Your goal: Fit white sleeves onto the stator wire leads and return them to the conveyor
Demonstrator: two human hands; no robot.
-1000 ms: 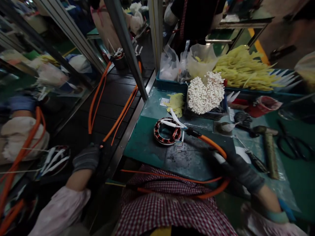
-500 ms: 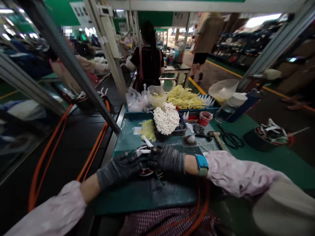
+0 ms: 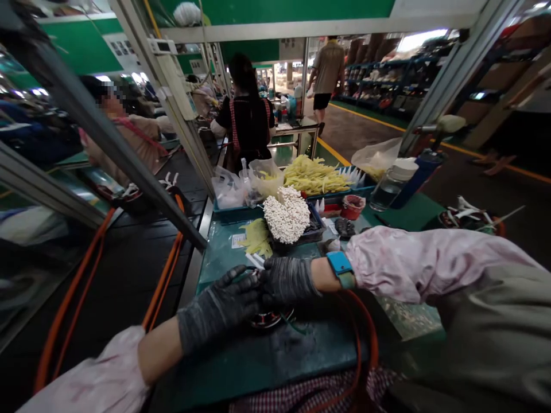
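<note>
My left hand (image 3: pixel 219 310) and my right hand (image 3: pixel 286 281), both in dark grey knit gloves, meet over a copper-wound motor stator (image 3: pixel 269 318) on the green bench mat (image 3: pixel 267 361). The hands hide most of the stator. Their fingers curl in around its thin leads, though the exact grip is hidden. A thick orange cable (image 3: pixel 361 344) curves down from the stator past the bench's front edge. Just beyond my hands lie loose yellow strips (image 3: pixel 257 238).
A mound of white beads (image 3: pixel 286 215) and a heap of yellow strips (image 3: pixel 314 175) sit in a blue tray (image 3: pixel 235 213) behind the mat. A glass bottle (image 3: pixel 391 186) stands to the right. Orange cables lie on the black conveyor (image 3: pixel 129 258) at left, beyond a metal rail (image 3: pixel 107 143).
The view has swung up from the bench toward the aisle. My hands have moved together over the stator, and my right sleeve now covers the tools at right.
</note>
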